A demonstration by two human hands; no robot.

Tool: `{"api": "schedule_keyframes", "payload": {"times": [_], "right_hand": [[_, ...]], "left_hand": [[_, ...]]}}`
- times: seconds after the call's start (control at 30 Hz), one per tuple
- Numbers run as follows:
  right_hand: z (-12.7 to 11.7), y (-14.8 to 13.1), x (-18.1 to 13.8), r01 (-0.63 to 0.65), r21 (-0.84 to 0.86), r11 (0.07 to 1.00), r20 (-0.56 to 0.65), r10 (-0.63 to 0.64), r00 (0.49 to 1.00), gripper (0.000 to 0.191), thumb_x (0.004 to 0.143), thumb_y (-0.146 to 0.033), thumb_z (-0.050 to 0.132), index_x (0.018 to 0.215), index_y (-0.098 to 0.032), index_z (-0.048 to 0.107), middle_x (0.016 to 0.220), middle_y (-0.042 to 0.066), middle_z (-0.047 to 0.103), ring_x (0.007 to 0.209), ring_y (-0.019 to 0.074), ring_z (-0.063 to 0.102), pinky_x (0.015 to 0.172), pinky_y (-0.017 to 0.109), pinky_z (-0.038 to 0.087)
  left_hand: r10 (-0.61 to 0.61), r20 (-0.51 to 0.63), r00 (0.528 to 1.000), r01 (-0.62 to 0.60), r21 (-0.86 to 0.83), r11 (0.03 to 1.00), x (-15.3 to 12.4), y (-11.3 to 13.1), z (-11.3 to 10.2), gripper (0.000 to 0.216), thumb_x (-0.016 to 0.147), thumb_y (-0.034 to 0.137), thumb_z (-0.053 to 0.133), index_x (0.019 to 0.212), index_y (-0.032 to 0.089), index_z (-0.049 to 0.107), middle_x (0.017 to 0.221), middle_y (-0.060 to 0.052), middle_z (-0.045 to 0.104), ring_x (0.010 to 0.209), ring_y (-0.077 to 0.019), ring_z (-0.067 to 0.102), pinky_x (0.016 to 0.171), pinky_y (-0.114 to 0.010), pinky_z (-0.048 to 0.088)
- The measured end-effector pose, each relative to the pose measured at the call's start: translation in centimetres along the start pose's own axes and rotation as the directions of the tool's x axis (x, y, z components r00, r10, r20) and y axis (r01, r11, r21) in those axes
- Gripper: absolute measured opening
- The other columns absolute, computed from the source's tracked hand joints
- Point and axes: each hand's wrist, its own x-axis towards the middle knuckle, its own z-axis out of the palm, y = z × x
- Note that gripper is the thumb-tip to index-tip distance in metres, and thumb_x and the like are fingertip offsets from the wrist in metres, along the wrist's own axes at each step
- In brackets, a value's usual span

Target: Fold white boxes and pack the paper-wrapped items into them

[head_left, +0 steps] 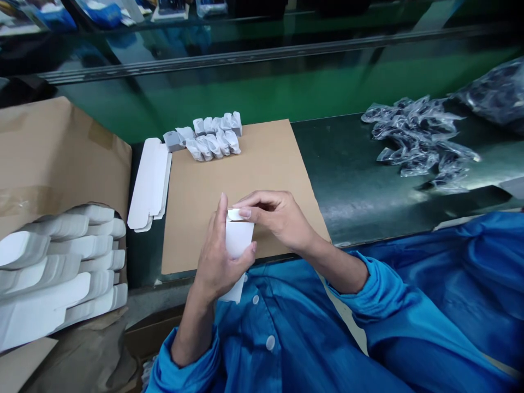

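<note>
At the near edge of the cardboard sheet (270, 169), the left hand (216, 263) grasps 1 white box (238, 240); the right hand (282, 215) pinches its end flap (233, 214). Current step: apparently flap folding. Next move likely calls for square flap alignment.

White box (239, 238), brown cardboard sheet (270, 164), blue jacket (249, 344).

A dark green tabletop (339, 158) stands before a green panel (270, 98). A dark rail (262, 55) crosses above; pale light glints on the tabletop's right.
</note>
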Motion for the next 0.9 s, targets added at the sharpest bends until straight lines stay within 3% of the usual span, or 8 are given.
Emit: {"api": "schedule_keyframes", "payload": {"times": [0.17,0.33,0.47,0.57,0.63,0.7,0.8,0.9], "right_hand": [[0.0,0.0,-0.4,0.050,-0.137,0.989,-0.004,-0.051,0.999,0.016,0.083,-0.031,0.072,0.092,-0.018,0.076,0.095,0.004,0.076,0.091,0.0158,0.070,0.081,0.029,0.055],[0.2,0.4,-1.4,0.243,-0.327,0.913,0.082,-0.228,0.970,0.020,0.092,-0.024,0.061,0.108,-0.021,0.073,0.115,0.004,0.074,0.110,0.0160,0.067,0.097,0.033,0.053],[0.4,1.8,-1.8,0.478,-0.523,0.705,0.112,-0.499,0.859,0.020,0.094,-0.018,0.054,0.105,-0.017,0.071,0.109,0.008,0.075,0.106,0.0164,0.069,0.093,0.035,0.056],[0.5,3.2,-1.9,0.542,-0.629,0.557,0.184,-0.571,0.800,0.020,0.093,-0.014,0.051,0.098,-0.016,0.071,0.110,0.009,0.075,0.098,0.0165,0.071,0.082,0.033,0.059],[0.9,3.8,-2.2,0.536,-0.675,0.507,0.171,-0.599,0.782,0.020,0.093,-0.012,0.051,0.098,-0.014,0.070,0.111,0.010,0.075,0.094,0.0165,0.072,0.081,0.032,0.059],[1.5,4.1,-2.7,0.503,-0.685,0.527,0.107,-0.609,0.786,0.021,0.093,-0.012,0.051,0.103,-0.012,0.070,0.112,0.012,0.074,0.099,0.0169,0.071,0.087,0.033,0.058],[2.6,4.0,-3.4,0.408,-0.620,0.670,0.016,-0.509,0.860,0.025,0.095,-0.015,0.049,0.111,-0.015,0.069,0.117,0.011,0.072,0.114,0.0163,0.066,0.099,0.034,0.054],[2.6,3.2,-1.7,0.339,-0.579,0.742,0.137,-0.322,0.937,0.036,0.095,-0.027,0.052,0.130,-0.020,0.061,0.140,0.010,0.059,0.132,0.0198,0.054,0.109,0.040,0.046]], "left_hand": [[-0.004,0.024,1.000,0.004,-0.003,1.000,-0.2,-0.3,0.1,0.096,0.084,0.040,0.067,0.157,0.025,0.006,0.159,-0.016,0.030,0.143,-0.0338,0.037,0.111,-0.051,0.041],[0.009,-0.008,1.000,-0.008,0.053,0.999,-0.4,-0.4,0.1,0.096,0.086,0.039,0.064,0.158,0.023,0.002,0.158,-0.019,0.029,0.140,-0.0349,0.041,0.106,-0.051,0.046],[0.064,0.006,0.998,-0.065,0.093,0.994,-0.6,-0.5,0.2,0.096,0.086,0.034,0.063,0.157,0.023,0.000,0.155,-0.021,0.034,0.133,-0.0335,0.049,0.099,-0.048,0.051],[0.077,0.033,0.996,-0.080,0.081,0.993,-0.7,-0.7,0.7,0.094,0.087,0.030,0.061,0.157,0.023,-0.001,0.154,-0.021,0.036,0.133,-0.0317,0.049,0.100,-0.046,0.050],[0.065,0.022,0.998,-0.066,0.059,0.996,-0.9,-0.9,1.1,0.092,0.087,0.029,0.061,0.157,0.023,0.002,0.153,-0.020,0.037,0.134,-0.0312,0.048,0.103,-0.046,0.049],[0.016,-0.023,1.000,-0.015,0.034,0.999,-1.0,-1.0,1.6,0.090,0.086,0.029,0.060,0.157,0.022,0.005,0.151,-0.020,0.041,0.132,-0.0312,0.050,0.104,-0.048,0.048],[-0.082,-0.105,0.991,0.080,-0.019,0.997,-1.2,-1.4,2.0,0.088,0.086,0.029,0.060,0.157,0.018,0.010,0.144,-0.020,0.048,0.127,-0.0311,0.053,0.105,-0.050,0.046],[-0.172,-0.229,0.958,0.140,-0.149,0.979,-0.4,-1.9,2.1,0.088,0.084,0.035,0.064,0.156,0.017,0.017,0.145,-0.019,0.046,0.130,-0.0314,0.051,0.108,-0.048,0.044]]}}
